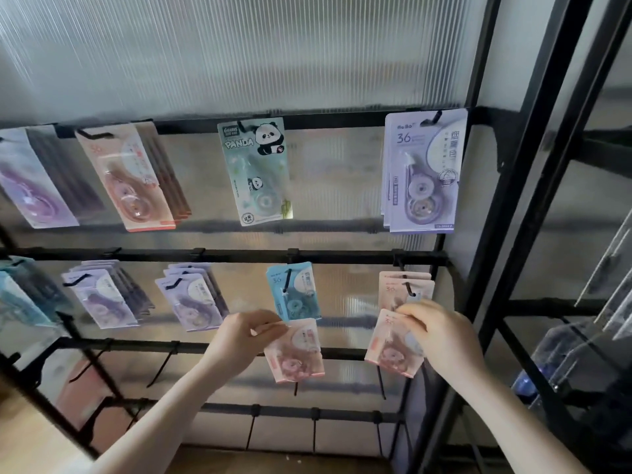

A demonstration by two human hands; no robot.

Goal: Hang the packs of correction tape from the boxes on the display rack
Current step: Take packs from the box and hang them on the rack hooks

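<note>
From the head view, the rack [342, 256] fills the wall, its black rails already carrying rows of carded packs. The right hand [441, 336], at about four o'clock from the middle of the frame, pinches one pink pack [388, 354] by its top corner, just below the hook [407, 288] where two or three matching pink packs [405, 285] already hang. The left hand [242, 336], down at six o'clock, grips a small stack of pink packs [295, 354] by its upper left corner, just under the blue pack [294, 290] on the next hook to the left. Both hands are clamped on card, and they are well apart.

These look like light things: a thin card back with a clear plastic blister over the tape. The card should be fairly stiff but would crease if squeezed mid-sheet, and the blister is smooth, so I'd say the top edge beside the hang hole is the right place to hold. That also keeps the hole free for the hook. Whether the right-hand pack's hole is lined up yet, I can't tell; fingers cover it.
</note>
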